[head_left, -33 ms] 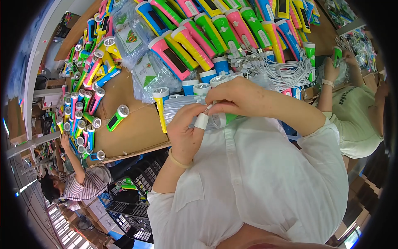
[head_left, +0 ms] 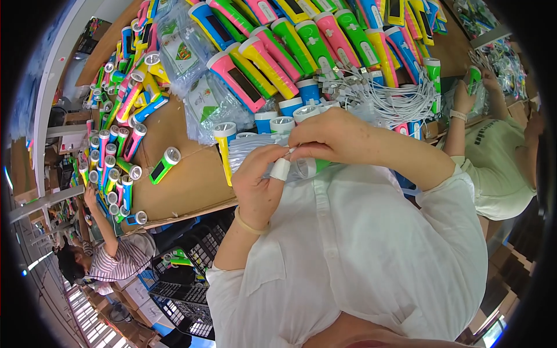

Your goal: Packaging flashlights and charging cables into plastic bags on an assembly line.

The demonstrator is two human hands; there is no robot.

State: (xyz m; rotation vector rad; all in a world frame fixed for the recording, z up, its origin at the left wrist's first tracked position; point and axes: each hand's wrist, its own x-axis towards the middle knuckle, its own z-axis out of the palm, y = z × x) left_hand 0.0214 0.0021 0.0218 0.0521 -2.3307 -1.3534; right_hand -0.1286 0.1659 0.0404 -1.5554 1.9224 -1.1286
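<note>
My left hand (head_left: pixel 258 182) and my right hand (head_left: pixel 333 136) meet over the table's near edge. Both are closed, fingertips pinched together on something small and whitish that is too small to name. White tape (head_left: pixel 280 169) wraps a digit of the left hand. Just under the fingers a flashlight with a clear lens and green body (head_left: pixel 313 167) shows in part. Beside the left hand lies a bundle of whitish strands or clear wrapping (head_left: pixel 252 148). A yellow flashlight (head_left: pixel 224 152) stands left of it. Beyond the right hand lies a heap of white charging cables (head_left: pixel 400 104).
Many colourful flashlights (head_left: pixel 313 46) are piled at the back, with more (head_left: pixel 110 156) at the left. Clear packaging bags (head_left: pixel 203 104) lie between. One green flashlight (head_left: pixel 165 165) rests alone on cardboard. Black crates (head_left: pixel 185 290) stand below left. One person works on each side.
My hands stay in nearly the same place, still pinched together. At the right, the other person's green flashlight has shifted slightly.
</note>
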